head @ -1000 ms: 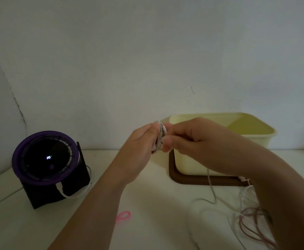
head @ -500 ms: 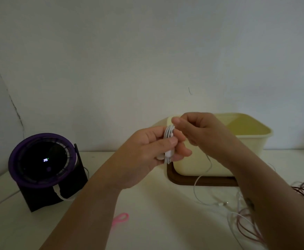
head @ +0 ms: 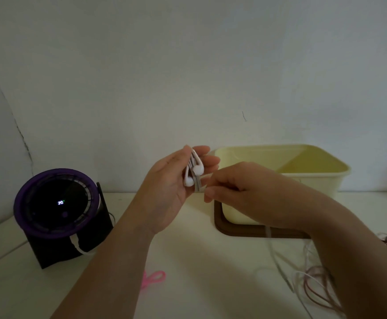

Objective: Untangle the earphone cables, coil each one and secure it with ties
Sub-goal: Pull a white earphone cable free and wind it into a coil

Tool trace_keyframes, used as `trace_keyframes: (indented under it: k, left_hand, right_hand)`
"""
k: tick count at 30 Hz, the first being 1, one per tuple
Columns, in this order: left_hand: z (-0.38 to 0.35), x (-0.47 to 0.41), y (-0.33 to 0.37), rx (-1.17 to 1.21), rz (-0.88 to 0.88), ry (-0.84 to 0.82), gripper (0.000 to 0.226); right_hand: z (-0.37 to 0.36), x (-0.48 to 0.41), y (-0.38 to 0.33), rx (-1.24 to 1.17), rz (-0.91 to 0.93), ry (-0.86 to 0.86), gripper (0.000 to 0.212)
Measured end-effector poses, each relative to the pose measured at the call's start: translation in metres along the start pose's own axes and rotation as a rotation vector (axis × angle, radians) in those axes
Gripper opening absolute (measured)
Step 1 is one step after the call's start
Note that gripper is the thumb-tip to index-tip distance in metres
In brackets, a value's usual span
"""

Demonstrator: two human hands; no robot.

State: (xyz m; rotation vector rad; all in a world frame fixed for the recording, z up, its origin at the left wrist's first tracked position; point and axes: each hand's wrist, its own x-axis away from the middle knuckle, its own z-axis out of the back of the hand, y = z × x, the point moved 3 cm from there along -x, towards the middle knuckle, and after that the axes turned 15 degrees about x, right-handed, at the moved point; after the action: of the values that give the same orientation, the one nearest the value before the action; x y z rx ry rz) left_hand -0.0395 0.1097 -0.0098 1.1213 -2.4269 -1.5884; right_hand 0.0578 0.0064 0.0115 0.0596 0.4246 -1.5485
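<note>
My left hand (head: 171,187) is raised above the table and grips a small bundle of white earphones (head: 193,173), with both earbuds showing between its fingers. Just to the right, my right hand (head: 238,183) pinches the white cable at the bottom of that bundle. From under my right wrist the cable (head: 269,236) hangs down to the table. A tangle of white and pinkish cables (head: 319,282) lies on the table at the lower right, partly hidden by my right forearm. A pink tie (head: 154,278) lies on the table below my left forearm.
A pale yellow tub (head: 321,180) stands on a brown tray (head: 238,233) at the back right. At the left sits a black and purple round device (head: 56,203) with a small lit display and a white cord. A plain wall rises behind.
My right hand has dropped from the top of the bundle to its lower end. The left hand has turned so the earbuds face me.
</note>
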Motion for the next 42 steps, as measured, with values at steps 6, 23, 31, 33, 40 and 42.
trace_keyframes:
  k: [6, 23, 31, 33, 40, 42]
  left_hand:
    - [-0.001, 0.002, -0.009, -0.284, 0.064, -0.065, 0.044]
    - [-0.013, 0.006, -0.018, -0.282, 0.182, -0.164, 0.035]
    - [-0.029, 0.013, -0.009, -0.077, 0.159, -0.262, 0.035]
    - [-0.029, 0.012, -0.004, 0.159, 0.148, -0.268, 0.032]
    - [-0.014, 0.004, 0.01, 0.455, -0.003, -0.004, 0.027]
    - [-0.014, 0.004, 0.009, 0.43, -0.029, 0.053, 0.022]
  right_hand:
    - [0.028, 0.011, -0.003, -0.068, 0.016, 0.168, 0.036]
    - [0.033, 0.012, 0.004, -0.173, 0.004, 0.321, 0.028]
    - [0.016, -0.002, 0.025, -0.446, -0.091, 0.388, 0.035]
    - [0.006, -0.008, 0.025, -0.501, -0.086, 0.357, 0.034]
    - [-0.009, -0.012, 0.013, -0.219, -0.043, 0.181, 0.037]
    - [-0.014, -0.012, 0.01, -0.089, -0.029, 0.087, 0.026]
